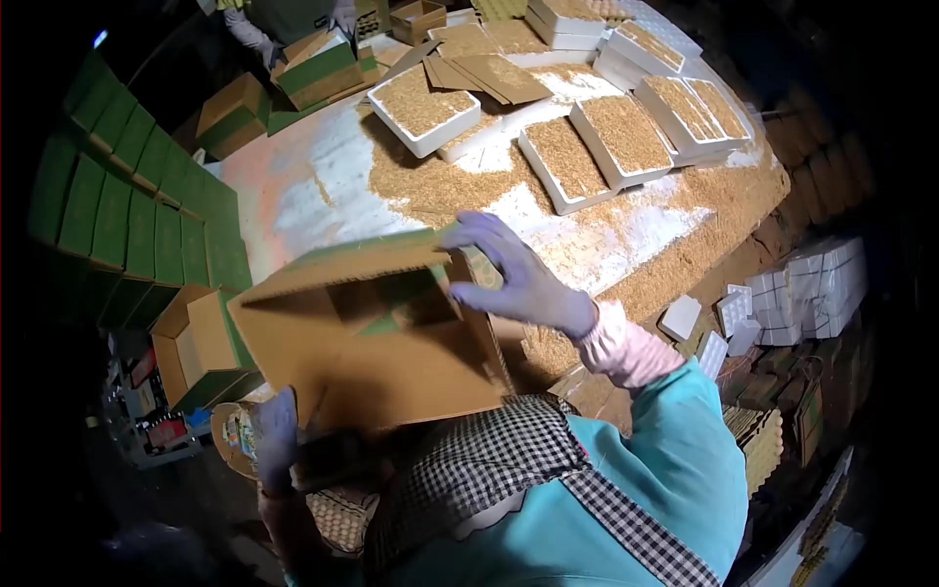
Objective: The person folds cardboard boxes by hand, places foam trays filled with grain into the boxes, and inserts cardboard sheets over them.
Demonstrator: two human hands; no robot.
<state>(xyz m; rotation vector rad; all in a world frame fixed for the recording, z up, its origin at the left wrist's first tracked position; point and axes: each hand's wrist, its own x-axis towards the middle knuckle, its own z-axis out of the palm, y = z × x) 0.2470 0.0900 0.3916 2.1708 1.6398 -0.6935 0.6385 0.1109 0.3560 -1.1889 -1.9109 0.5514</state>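
An empty cardboard box, brown inside with green on its outside, is tilted with its opening toward me, between the table and my checked apron. My right hand, in a pale purple glove, is at the box's upper right corner. Its fingers and thumb are spread apart around that edge; how firmly they touch is unclear. Low at the box's left corner, my left hand points upward with fingers stretched out. It is gloved, dim and somewhat blurred.
White foam trays filled with brown granules stand on the littered table. Green boxes are stacked at left, above an open box. Across the table, a person's gloved hand shows near more boxes. Wrapped white stacks sit at right.
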